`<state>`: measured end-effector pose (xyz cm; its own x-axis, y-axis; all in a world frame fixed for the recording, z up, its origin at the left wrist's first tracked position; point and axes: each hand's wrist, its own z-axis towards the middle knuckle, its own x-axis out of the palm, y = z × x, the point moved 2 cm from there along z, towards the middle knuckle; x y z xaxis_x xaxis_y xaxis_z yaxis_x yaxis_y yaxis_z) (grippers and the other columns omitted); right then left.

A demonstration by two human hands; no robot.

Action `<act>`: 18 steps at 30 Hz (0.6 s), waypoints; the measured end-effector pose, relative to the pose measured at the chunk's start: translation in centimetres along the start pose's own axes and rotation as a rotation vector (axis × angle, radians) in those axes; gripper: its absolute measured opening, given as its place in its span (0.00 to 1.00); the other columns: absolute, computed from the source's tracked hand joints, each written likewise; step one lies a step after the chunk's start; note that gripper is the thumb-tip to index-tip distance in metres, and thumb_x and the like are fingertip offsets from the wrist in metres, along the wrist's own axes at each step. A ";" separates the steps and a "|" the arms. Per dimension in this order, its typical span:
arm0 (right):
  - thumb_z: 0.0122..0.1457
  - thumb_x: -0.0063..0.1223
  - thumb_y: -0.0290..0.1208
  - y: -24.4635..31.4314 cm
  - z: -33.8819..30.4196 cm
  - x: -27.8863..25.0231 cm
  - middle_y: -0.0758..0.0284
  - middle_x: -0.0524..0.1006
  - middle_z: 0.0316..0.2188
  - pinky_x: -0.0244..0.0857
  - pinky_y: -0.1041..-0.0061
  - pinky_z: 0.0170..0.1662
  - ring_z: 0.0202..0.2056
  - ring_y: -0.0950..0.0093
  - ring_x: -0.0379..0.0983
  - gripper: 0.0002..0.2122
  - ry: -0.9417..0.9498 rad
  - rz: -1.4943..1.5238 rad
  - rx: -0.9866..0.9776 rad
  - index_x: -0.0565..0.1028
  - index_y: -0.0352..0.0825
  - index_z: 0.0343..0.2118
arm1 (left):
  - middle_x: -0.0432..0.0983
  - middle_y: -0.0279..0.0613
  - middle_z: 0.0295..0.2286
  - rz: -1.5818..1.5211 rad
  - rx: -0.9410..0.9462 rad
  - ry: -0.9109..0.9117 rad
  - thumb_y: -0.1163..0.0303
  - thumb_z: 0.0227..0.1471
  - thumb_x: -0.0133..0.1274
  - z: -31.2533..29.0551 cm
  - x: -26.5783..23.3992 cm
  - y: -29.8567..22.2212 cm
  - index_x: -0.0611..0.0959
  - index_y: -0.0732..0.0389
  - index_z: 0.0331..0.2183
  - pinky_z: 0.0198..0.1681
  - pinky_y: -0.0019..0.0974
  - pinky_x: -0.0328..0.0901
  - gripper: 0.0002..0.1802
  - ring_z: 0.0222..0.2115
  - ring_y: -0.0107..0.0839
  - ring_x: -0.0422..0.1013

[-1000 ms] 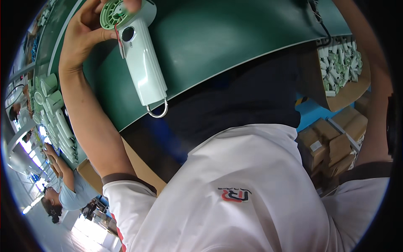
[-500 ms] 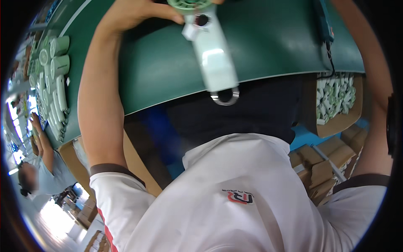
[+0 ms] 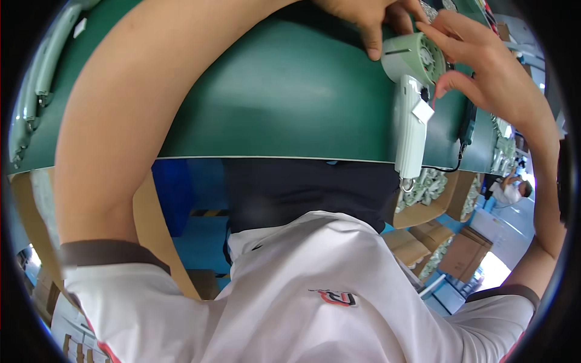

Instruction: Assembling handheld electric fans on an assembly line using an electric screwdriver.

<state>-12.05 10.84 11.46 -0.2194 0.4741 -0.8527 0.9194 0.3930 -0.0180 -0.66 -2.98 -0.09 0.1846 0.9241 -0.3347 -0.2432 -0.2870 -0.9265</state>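
Observation:
A pale green handheld fan [image 3: 410,130] is at the right part of the green worktable, its round head away from me and its pale handle pointing toward me over the front edge. A metal loop hangs at the handle's end, and a small white tag sits near its neck. My left hand [image 3: 372,21] curls round the far left side of the fan's head, thumb against the casing. From the right, my right hand [image 3: 484,63] closes on the head's grille side, fingers at the top and thumb near the neck. Part of the left fingers is cut off by the upper edge.
A dark corded tool [image 3: 468,121] lies right of the fan. Pale green fan handles [image 3: 51,60] line the table's left end. Below the table, a cardboard box [image 3: 420,213] holds many small pale parts. Another person [image 3: 508,192] is in the distance at right.
The fan has moved from in front of me to the right, with both hands on it. My view has turned, and more of the fan's head and my right hand now shows.

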 end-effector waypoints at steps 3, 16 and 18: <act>0.44 0.69 0.29 0.2 -0.6 0.2 0.56 0.72 0.48 0.66 0.62 0.47 0.45 0.57 0.71 0.35 -0.095 -0.085 -0.039 0.72 0.25 0.58 | 0.84 0.48 0.44 0.084 0.033 -0.031 0.83 0.34 0.72 -0.2 -0.5 -0.6 0.76 0.69 0.57 0.52 0.37 0.71 0.44 0.47 0.35 0.78; 0.46 0.69 0.29 0.7 0.2 -0.2 0.53 0.72 0.44 0.67 0.60 0.43 0.40 0.54 0.70 0.36 -0.014 -0.001 -0.044 0.69 0.22 0.59 | 0.85 0.48 0.43 -0.075 0.104 -0.025 0.85 0.33 0.71 0.0 -0.9 0.6 0.81 0.69 0.50 0.48 0.36 0.73 0.37 0.43 0.35 0.80; 0.45 0.70 0.29 0.7 -0.2 0.2 0.53 0.72 0.44 0.67 0.61 0.44 0.40 0.55 0.70 0.36 -0.038 0.002 -0.041 0.69 0.23 0.59 | 0.85 0.48 0.42 -0.012 0.079 -0.049 0.85 0.33 0.71 0.1 -0.6 0.5 0.81 0.70 0.49 0.47 0.37 0.73 0.35 0.43 0.36 0.80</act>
<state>-11.52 11.36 11.40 -0.2044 0.4447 -0.8720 0.9055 0.4244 0.0042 -0.98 -3.65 -0.30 0.1419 0.9390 -0.3133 -0.3163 -0.2569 -0.9132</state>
